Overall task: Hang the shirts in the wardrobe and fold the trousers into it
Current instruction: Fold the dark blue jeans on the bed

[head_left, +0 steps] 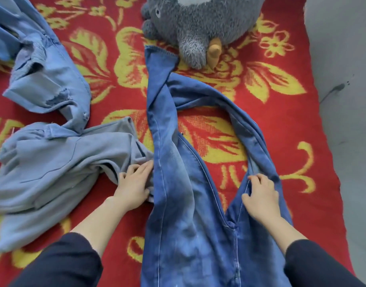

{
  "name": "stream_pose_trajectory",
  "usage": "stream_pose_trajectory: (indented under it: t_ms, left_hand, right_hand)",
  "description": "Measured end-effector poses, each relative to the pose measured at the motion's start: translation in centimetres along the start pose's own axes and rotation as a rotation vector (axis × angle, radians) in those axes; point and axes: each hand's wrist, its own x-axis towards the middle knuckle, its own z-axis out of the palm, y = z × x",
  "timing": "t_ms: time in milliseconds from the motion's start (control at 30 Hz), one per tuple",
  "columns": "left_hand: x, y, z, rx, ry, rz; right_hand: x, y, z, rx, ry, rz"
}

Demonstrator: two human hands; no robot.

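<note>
The jeans (pixel 178 204) lie along the bed (pixel 281 112), waist at its near edge, legs splayed. The right hand (pixel 260 199) pinches the right leg's inner seam. The left hand (pixel 134 185) touches the left leg's outer edge, grip unclear. Folding looks barely begun: next, one leg must be laid over the other.

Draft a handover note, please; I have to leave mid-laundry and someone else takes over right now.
Left hand: at the left edge of the blue jeans; grip unclear.
Right hand: fingers curled on the right leg's fabric.
The jeans lie unfolded on the red blanket, right leg bent across toward the left, far hem beside the plush toy.
A pale blue top and a light denim garment lie crumpled to the left.
Done: nothing folded or hung in view.
Left: fold the jeans, sort the rest; no wardrobe in view.
</note>
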Motion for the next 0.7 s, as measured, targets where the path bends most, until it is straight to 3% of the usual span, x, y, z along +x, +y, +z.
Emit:
stream_pose_trajectory:
  t_ms: [100,200,367,400,500,567,633,700]
  left_hand:
    - [-0.2,0.9,-1.6,0.457,0.064,0.135]
    - [-0.9,1.0,-2.8,0.671,-0.091,0.137]
    - [-7.0,-3.4,-3.1,0.921,-0.471,-0.209]
    - [-8.5,-4.3,-2.3,0.898,-0.44,-0.246]
    - [-12.7,-4.2,2.0,0.585,0.084,-0.104]
    - [-15.7,-1.9,6.0,0.278,0.315,-0.003]
    - [-18.5,1.2,10.0,0.011,0.342,-0.02]
    - [-21.2,4.1,13.3,-0.2,0.219,-0.19]
  right_hand:
    - [-1.2,-1.7,0.9,-0.012,-0.07,-0.013]
    - [-2.1,-1.9,1.3,-0.141,-0.135,-0.05]
    - [-4.1,1.0,1.1,-0.131,-0.027,-0.039]
    - [-4.9,1.6,1.3,-0.109,0.02,-0.035]
    - [-7.8,3.4,2.6,0.072,0.155,0.12]
    - [-10.3,5.3,3.8,0.179,0.189,0.278]
    - [-12.4,7.6,5.0,0.227,0.176,0.412]
    - [-14.4,9.5,6.2,0.219,0.092,0.527]
